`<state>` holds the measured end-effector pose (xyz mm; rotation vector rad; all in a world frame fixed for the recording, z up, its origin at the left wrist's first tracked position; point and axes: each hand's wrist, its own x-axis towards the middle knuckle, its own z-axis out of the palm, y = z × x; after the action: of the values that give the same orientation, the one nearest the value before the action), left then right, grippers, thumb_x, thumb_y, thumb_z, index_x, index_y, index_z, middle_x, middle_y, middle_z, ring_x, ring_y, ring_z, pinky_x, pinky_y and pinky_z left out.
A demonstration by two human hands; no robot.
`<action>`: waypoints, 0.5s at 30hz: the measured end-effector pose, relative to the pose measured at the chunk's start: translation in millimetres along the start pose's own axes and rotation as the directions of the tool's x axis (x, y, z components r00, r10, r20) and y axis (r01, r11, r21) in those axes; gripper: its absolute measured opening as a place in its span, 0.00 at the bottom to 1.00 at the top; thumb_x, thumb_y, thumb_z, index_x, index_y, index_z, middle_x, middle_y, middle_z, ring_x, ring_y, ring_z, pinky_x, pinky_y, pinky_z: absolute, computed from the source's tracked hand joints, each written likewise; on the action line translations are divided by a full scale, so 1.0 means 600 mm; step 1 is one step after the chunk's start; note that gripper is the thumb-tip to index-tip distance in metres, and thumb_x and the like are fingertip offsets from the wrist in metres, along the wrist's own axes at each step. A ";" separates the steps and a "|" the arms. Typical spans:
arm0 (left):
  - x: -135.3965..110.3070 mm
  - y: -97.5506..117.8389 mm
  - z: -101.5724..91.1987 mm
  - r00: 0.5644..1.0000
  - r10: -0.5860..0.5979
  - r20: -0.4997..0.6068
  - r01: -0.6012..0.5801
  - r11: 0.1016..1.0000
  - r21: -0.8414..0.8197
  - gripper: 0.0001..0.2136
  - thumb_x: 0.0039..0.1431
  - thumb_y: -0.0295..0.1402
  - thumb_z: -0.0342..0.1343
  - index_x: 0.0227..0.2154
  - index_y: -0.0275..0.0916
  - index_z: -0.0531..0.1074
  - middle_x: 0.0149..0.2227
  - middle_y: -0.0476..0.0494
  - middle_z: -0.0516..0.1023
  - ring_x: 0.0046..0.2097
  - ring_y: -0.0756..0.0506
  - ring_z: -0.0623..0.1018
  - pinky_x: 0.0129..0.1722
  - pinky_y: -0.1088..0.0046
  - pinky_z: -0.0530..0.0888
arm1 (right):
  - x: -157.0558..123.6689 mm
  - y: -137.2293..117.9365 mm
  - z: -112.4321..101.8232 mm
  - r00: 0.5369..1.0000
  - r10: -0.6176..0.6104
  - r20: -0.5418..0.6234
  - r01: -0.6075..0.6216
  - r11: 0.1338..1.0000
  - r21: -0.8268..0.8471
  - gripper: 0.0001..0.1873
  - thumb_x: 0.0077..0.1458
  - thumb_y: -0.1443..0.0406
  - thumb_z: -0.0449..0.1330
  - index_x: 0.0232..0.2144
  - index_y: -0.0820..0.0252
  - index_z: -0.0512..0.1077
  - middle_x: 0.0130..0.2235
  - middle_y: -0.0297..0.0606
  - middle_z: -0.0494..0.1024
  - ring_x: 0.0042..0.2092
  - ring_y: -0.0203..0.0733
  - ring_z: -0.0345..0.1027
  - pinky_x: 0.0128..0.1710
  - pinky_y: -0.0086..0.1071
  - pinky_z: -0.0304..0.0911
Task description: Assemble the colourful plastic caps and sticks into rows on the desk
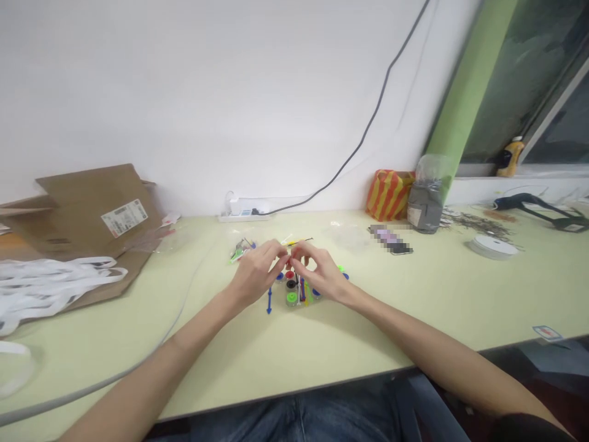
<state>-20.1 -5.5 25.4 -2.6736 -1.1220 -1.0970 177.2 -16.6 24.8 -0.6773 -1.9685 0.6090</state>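
Observation:
My left hand point(258, 270) and my right hand point(321, 272) meet fingertip to fingertip above a small heap of coloured plastic parts point(299, 291) on the pale green table point(414, 307). Both hands are closed in a pinch on a small red piece point(289, 265) between them. Under the hands lie red, black, green and blue round pieces and thin sticks. A blue pin point(269, 301) lies just left of the heap, below my left hand.
Cardboard point(92, 215) and white straps point(50, 279) lie at the left. A power strip point(243, 212) with a grey cable sits by the wall. A striped bag point(389, 193), a grey jar point(426, 202), a tape roll point(492, 247) and a small packet point(240, 250) stand further back.

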 end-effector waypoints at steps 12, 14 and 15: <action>-0.020 0.015 0.005 0.982 0.183 0.038 -0.182 0.983 -0.036 0.12 0.72 0.35 0.40 0.32 0.40 0.62 0.29 0.46 0.70 0.30 0.48 0.69 0.32 0.71 0.65 | -0.035 0.004 0.019 0.991 -0.129 0.031 0.131 0.987 -0.092 0.04 0.65 0.67 0.52 0.37 0.55 0.66 0.34 0.37 0.73 0.35 0.40 0.67 0.37 0.33 0.61; -0.022 0.015 0.006 0.981 0.190 0.030 -0.190 0.982 0.007 0.13 0.72 0.34 0.38 0.30 0.40 0.61 0.27 0.48 0.68 0.28 0.48 0.68 0.29 0.72 0.63 | -0.036 0.001 0.018 0.996 -0.075 0.049 0.078 0.995 -0.056 0.03 0.65 0.65 0.52 0.37 0.55 0.65 0.33 0.35 0.73 0.33 0.38 0.67 0.35 0.32 0.61; -0.022 0.015 0.007 0.982 0.189 0.025 -0.189 0.982 0.019 0.14 0.72 0.34 0.38 0.30 0.40 0.60 0.26 0.48 0.68 0.27 0.49 0.67 0.29 0.72 0.62 | -0.037 -0.002 0.018 0.997 -0.051 0.059 0.053 0.998 -0.032 0.03 0.66 0.64 0.52 0.36 0.55 0.64 0.32 0.34 0.73 0.32 0.38 0.67 0.34 0.31 0.61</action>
<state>-18.6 -19.1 16.0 -2.7146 -0.8551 -1.0182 176.6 -33.8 7.1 -0.6336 -2.0474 0.5711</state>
